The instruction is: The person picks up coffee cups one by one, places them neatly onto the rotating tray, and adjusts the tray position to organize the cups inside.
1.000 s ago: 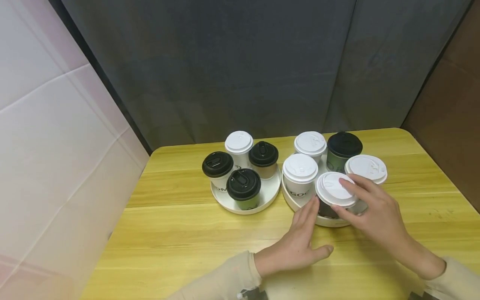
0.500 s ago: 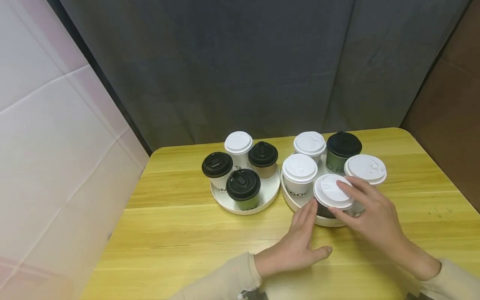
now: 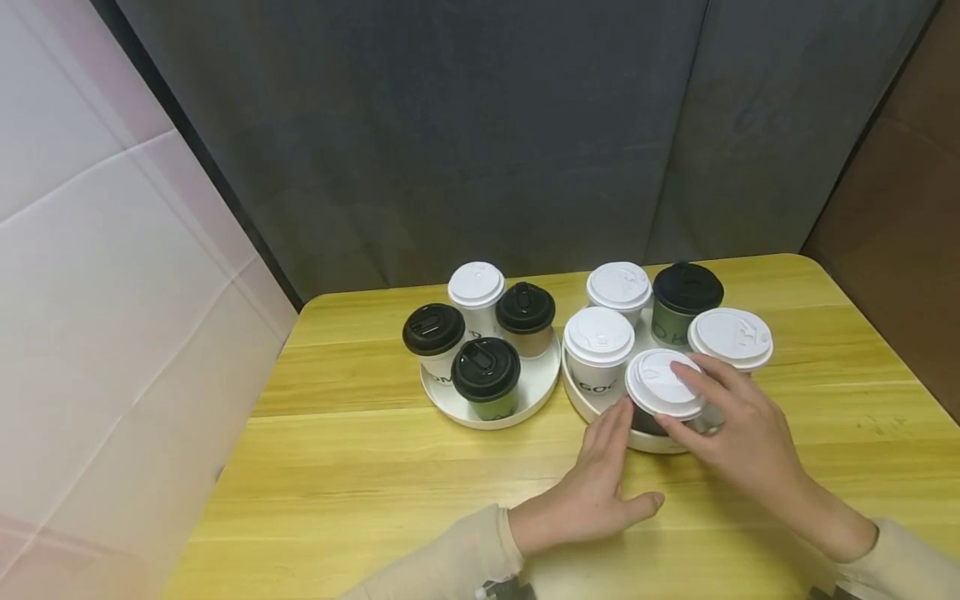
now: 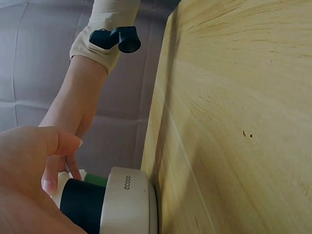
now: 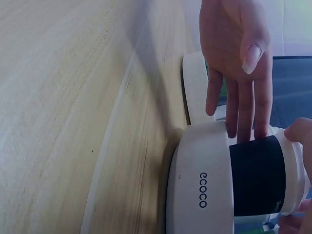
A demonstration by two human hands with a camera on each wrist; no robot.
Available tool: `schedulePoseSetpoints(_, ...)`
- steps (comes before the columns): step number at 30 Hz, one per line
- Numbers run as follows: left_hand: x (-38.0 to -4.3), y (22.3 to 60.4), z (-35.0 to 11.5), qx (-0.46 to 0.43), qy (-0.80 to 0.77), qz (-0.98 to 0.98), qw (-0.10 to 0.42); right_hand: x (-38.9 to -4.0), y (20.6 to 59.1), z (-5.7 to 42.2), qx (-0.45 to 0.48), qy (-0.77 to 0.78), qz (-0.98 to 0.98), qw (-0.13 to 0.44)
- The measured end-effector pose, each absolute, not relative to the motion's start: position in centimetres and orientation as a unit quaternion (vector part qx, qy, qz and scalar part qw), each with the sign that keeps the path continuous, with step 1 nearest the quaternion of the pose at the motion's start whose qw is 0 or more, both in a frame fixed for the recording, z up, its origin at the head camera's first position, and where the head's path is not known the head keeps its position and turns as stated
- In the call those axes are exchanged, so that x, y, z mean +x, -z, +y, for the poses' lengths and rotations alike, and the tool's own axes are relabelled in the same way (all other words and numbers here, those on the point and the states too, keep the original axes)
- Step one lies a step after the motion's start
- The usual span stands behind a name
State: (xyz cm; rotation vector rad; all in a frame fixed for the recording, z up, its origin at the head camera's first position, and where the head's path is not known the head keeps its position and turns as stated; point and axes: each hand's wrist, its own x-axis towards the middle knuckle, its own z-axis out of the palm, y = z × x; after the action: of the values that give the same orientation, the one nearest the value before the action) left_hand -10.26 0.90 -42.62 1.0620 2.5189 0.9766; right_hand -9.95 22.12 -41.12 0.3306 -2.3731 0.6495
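Observation:
In the head view, my right hand [image 3: 738, 425] holds a dark paper cup [image 3: 647, 420] by its white lid [image 3: 663, 383], thumb on the near side and fingers over the far side. The cup stands at the front of the right round white tray [image 3: 660, 444]. My left hand [image 3: 588, 492] has straight fingers, their tips beside the cup's left side at the tray rim. From the right wrist view, the cup's dark sleeve [image 5: 258, 178] rises from the tray marked "ecoco" [image 5: 202, 180]. Whether the left fingertips touch the cup or only the tray, I cannot tell.
Around the dark cup stand white-lidded cups [image 3: 598, 337] and a green cup with a black lid [image 3: 686, 292]. A second round tray [image 3: 542, 387] adjoins on the left, bearing several cups, mostly black-lidded [image 3: 486, 371]. The wooden table [image 3: 360, 467] meets a grey partition [image 3: 450, 142] behind.
The dark cup has shifted slightly left and down in the head view, with my right hand still on its lid. My left hand has barely moved.

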Motion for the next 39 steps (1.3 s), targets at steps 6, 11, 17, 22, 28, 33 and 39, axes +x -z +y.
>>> schedulePoseSetpoints(6,-10.3,42.7,0.9,0.355,-0.345,0.861,0.117,-9.9,40.9,21.8,0.131,-0.232,-0.912,0.313)
schedulePoseSetpoints(11,-10.4,42.8,1.0,0.352,-0.353,0.859,0.114,-9.8,40.8,21.8,0.133,-0.219,-0.919,0.298)
schedulePoseSetpoints(17,-10.5,42.8,0.9,0.347,-0.354,0.861,0.113,-9.9,40.9,21.8,0.14,-0.209,-0.924,0.287)
schedulePoseSetpoints(22,-10.5,42.7,0.8,0.338,-0.356,0.864,0.115,-9.9,41.0,21.8,0.145,-0.199,-0.927,0.283)
schedulePoseSetpoints(28,-10.5,42.3,0.1,0.327,-0.356,0.869,0.106,-9.5,40.4,21.9,0.143,-0.188,-0.928,0.289)
schedulePoseSetpoints(33,-10.1,40.8,-1.2,0.325,-0.341,0.878,0.087,-9.6,38.7,22.2,0.156,-0.182,-0.922,0.304)
schedulePoseSetpoints(39,-9.1,37.4,-3.2,0.373,-0.272,0.887,0.021,-10.7,36.1,22.6,0.197,-0.18,-0.912,0.313)
